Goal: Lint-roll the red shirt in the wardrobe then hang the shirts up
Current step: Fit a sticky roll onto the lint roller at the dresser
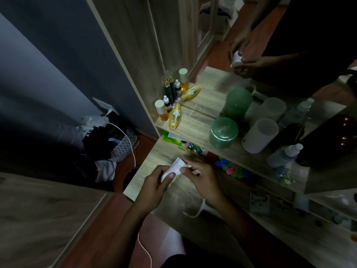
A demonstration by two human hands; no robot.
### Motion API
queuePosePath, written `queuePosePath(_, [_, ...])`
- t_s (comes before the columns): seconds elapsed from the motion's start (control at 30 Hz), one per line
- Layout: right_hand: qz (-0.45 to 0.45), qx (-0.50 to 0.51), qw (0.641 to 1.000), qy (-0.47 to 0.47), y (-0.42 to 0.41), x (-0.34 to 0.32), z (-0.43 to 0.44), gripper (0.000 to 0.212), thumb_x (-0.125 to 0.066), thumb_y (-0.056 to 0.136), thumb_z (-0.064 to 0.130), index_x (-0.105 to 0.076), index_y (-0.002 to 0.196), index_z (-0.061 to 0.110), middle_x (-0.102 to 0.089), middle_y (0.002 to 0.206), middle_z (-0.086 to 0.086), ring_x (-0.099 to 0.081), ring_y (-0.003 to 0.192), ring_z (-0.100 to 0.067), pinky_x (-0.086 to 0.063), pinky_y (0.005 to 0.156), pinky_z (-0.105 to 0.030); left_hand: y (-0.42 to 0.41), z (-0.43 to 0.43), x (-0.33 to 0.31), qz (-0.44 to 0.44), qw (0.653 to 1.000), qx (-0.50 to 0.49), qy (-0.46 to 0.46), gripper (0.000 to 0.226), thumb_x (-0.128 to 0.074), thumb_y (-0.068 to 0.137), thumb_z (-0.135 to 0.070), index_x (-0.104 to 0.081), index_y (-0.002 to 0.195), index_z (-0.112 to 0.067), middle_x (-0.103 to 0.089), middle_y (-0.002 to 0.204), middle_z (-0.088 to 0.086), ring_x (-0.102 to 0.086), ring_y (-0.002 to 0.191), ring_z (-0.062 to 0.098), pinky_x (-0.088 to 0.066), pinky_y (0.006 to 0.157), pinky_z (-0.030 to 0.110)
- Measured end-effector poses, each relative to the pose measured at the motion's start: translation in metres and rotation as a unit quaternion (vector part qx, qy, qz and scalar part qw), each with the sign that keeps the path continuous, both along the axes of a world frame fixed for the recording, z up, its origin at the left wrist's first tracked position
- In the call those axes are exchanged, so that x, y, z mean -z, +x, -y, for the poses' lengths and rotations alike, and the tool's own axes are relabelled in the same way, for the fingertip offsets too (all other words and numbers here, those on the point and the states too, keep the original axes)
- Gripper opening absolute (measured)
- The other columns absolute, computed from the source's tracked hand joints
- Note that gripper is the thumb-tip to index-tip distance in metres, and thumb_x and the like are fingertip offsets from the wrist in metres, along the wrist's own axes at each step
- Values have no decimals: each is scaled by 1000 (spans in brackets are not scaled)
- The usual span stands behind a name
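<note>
Your left hand (154,182) is wrapped around the white roll of the lint roller (174,168), fingers curled under it and thumb lying across its face. Your right hand (202,176) meets it from the other side, with the thumb on the roll and the fingers pinching at its far edge, where a small corner of sheet sticks out. You hold the roller tilted, just above the near left corner of the wooden tabletop (150,159). A white curved piece (200,208) shows below your right wrist; you cannot tell from here whether it is the roller's handle.

Above the tabletop runs a raised shelf (193,124) against a mirror (212,55), which reflects your hands and the roll. On the shelf's left end stand an amber bottle with a cream cap (161,111) and a small dropper bottle (167,103) just behind it, with a gold bottle (175,117) lying on its side beside them. Further right are a green jar (224,132), a white cylinder with a slotted top (259,135) tipped next to it, and a clear bottle with a white cap (285,154). Bright coloured clips (231,168) sit in the gap under the shelf.

On the floor to the left, a bag of dark clothing (116,144) lies against the grey wall, and a white cable (131,144) trails down past it.
</note>
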State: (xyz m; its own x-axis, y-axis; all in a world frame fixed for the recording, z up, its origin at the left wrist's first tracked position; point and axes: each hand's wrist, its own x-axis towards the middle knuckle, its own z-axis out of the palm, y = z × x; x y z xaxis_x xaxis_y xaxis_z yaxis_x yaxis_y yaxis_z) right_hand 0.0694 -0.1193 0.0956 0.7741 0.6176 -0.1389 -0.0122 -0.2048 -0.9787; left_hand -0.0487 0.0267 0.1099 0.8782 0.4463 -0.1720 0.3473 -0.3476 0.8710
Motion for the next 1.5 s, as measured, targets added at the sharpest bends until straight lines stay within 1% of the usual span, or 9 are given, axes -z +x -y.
queuePosePath(0.13, [-65,74,995,18,-9,6,-1,32,-75,84,16,-72,115,24,-74,103,11,-70,94,-5,-57,77,-28,3,1,-4,3,1000,1,-4,19,-60,95,-30,-63,111,-20,-70,92,-19,-66,83,-1,-47,70,14])
queuePosePath(0.4, [-102,101,989,29,-13,14,-2,29,-75,83,9,-74,112,10,-76,92,0,-68,70,-1,-47,58,-15,0,3,-1,-17,1000,3,1,16,-61,95,-27,-63,109,-19,-70,86,-20,-65,77,-3,-45,67,13])
queuePosePath(0.53, [-138,111,984,36,-15,19,-2,25,-73,85,11,-75,111,14,-76,88,2,-67,69,-5,-47,51,-19,3,2,-1,-32,999,0,20,19,-62,93,-39,-65,104,-23,-71,84,-13,-66,79,-1,-46,68,19])
queuePosePath(0.7, [-274,150,950,-3,-19,16,-2,19,-68,90,28,-73,109,26,-76,95,1,-69,79,-12,-52,59,-23,3,3,-5,-33,998,-13,-59,43,-61,82,-64,-64,112,-34,-71,104,-12,-68,97,8,-57,83,35])
queuePosePath(0.83, [-405,158,900,16,-16,17,3,20,-69,88,37,-73,102,23,-74,103,-5,-65,83,-17,-50,65,-31,2,2,-8,25,977,-51,-204,52,-62,79,-53,-62,122,-25,-70,114,-6,-67,106,18,-55,79,30])
queuePosePath(0.93, [-443,134,886,22,-16,18,6,29,-65,89,44,-72,107,22,-72,109,-4,-64,88,-18,-48,69,-33,2,9,-9,44,982,-34,-179,55,-71,76,-39,-59,127,-21,-69,108,-9,-66,102,14,-53,82,28])
queuePosePath(1.07, [-438,92,894,14,-18,10,6,35,-56,94,45,-70,112,19,-73,110,-3,-63,102,-23,-45,80,-36,7,20,-1,33,993,-14,-113,57,-77,77,-40,-56,128,-26,-66,119,-8,-63,111,14,-56,88,36])
queuePosePath(1.3, [-389,65,919,-4,-25,9,11,30,-60,94,34,-69,109,9,-67,91,-7,-56,67,-10,-43,61,-25,14,22,7,62,986,-53,-145,36,-68,91,-14,-58,126,-14,-68,116,5,-65,110,23,-53,94,49])
queuePosePath(1.5, [-221,83,970,-58,-8,34,15,14,-63,92,16,-72,86,7,-66,75,-6,-58,65,-12,-46,58,-24,13,16,8,72,973,-115,-186,37,-73,86,-15,-62,120,-15,-70,111,4,-68,102,23,-54,88,47])
